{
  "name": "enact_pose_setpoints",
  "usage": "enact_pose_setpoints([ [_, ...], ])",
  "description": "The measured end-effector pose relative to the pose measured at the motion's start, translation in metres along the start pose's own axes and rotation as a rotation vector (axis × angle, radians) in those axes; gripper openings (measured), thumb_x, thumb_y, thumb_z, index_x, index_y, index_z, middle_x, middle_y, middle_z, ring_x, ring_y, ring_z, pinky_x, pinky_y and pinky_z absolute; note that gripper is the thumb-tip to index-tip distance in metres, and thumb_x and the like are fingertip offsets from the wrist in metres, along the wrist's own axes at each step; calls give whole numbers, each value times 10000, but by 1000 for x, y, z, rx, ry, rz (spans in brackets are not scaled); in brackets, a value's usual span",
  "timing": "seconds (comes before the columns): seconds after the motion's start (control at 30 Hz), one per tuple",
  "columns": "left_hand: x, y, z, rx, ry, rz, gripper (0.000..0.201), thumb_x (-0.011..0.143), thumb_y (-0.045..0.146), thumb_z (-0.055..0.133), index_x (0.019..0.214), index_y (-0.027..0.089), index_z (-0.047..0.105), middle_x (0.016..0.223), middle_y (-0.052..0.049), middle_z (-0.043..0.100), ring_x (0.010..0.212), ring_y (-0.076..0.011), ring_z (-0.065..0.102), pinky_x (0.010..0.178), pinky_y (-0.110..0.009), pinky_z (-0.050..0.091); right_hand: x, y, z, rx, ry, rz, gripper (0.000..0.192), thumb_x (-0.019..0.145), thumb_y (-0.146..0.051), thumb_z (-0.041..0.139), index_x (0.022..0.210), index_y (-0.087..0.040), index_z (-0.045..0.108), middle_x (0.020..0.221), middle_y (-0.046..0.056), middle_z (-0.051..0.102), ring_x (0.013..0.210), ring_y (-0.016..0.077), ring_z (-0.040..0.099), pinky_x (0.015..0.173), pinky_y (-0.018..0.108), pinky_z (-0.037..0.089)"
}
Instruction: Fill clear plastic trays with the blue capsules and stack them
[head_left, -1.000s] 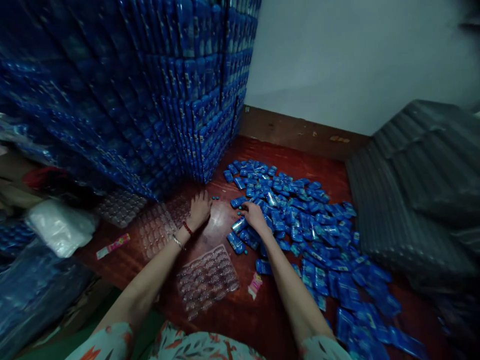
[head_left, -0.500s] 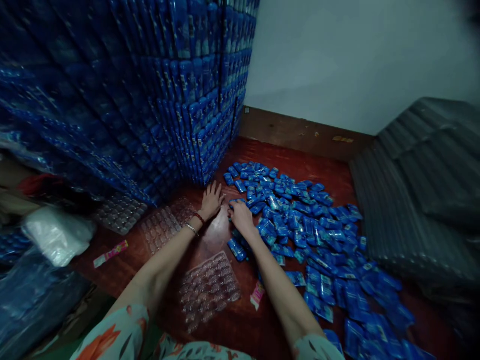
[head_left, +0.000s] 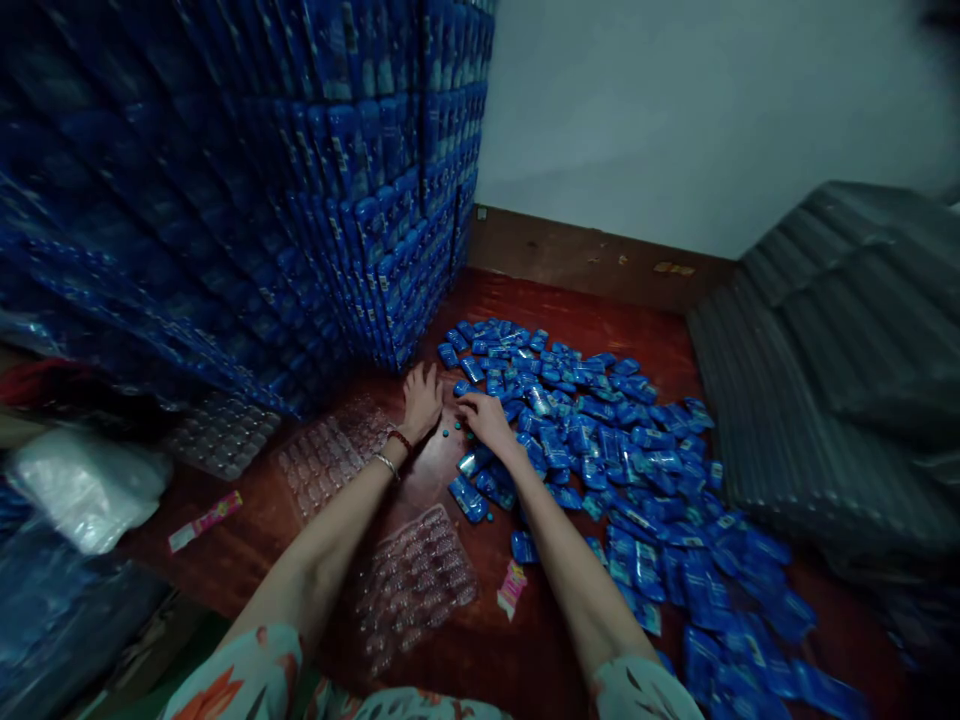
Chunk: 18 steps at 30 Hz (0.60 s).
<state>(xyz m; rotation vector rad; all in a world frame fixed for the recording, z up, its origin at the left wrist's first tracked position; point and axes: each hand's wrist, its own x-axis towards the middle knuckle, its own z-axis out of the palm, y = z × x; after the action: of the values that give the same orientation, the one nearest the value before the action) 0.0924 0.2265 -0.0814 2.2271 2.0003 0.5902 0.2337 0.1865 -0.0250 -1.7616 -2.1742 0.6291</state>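
While the left hand [head_left: 421, 400] lies flat with spread fingers on the red-brown wooden floor [head_left: 600, 320], the right hand [head_left: 486, 420], fingers loosely curled and empty, touches the small glossy blue plastic packets [head_left: 600, 440], probably light and slippery, best pinched at edges.

Dim room: pale wall [head_left: 675, 110], brown skirting [head_left: 585, 265], red floor [head_left: 600, 320].

Loose packets [head_left: 600, 450] lie right of the stacked packs [head_left: 300, 200].
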Motion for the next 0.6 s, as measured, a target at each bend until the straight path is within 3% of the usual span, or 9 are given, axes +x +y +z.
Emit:
enact_pose_setpoints([
  [0.13, 13, -7, -3, 51, -45, 69, 497, 940, 302, 269, 1352, 46, 381, 1419, -221, 360, 1330, -318, 298, 1046, -457, 289, 15, -16, 2, 23, 13, -34, 248, 877, -186, 483, 1030, -224, 674, 1050, 30, 692, 986, 172, 617, 849, 244, 438],
  [0.23, 15, -6, -3, 53, -73, 121, 481, 925, 298, 316, 1333, 66, 421, 1378, -209, 430, 1332, -315, 312, 1063, -464, 263, 17, -19, 4, 36, 4, -48, 224, 859, -193, 519, 1005, -246, 681, 1021, 14, 698, 953, 172, 624, 821, 239, 444],
  [0.33, 8, -2, 0, 38, -78, 136, 472, 901, 264, 369, 1339, 95, 421, 1405, -182, 409, 1339, -303, 309, 1088, -459, 225, 16, -16, 5, 49, 23, -42, 252, 882, -188, 482, 1046, -251, 663, 1062, 19, 682, 1007, 171, 600, 866, 246, 426],
  [0.47, -3, 0, 2, 8, -8, 24, 485, 905, 248, 346, 1328, 13, 386, 1377, -271, 381, 1311, -341, 331, 1048, -488, 277, 37, -19, 7, 66, 55, -29, 309, 917, -175, 393, 1115, -199, 629, 1130, 66, 644, 1062, 173, 567, 917, 255, 399],
  [0.6, -13, -3, 2, -31, 84, -106, 472, 872, 203, 377, 1307, 21, 373, 1285, -268, 448, 1217, -322, 435, 989, -478, 355, 83, -36, 17, 82, 20, -39, 302, 861, -138, 478, 1122, -173, 626, 1122, 83, 634, 1046, 172, 566, 903, 247, 409],
])
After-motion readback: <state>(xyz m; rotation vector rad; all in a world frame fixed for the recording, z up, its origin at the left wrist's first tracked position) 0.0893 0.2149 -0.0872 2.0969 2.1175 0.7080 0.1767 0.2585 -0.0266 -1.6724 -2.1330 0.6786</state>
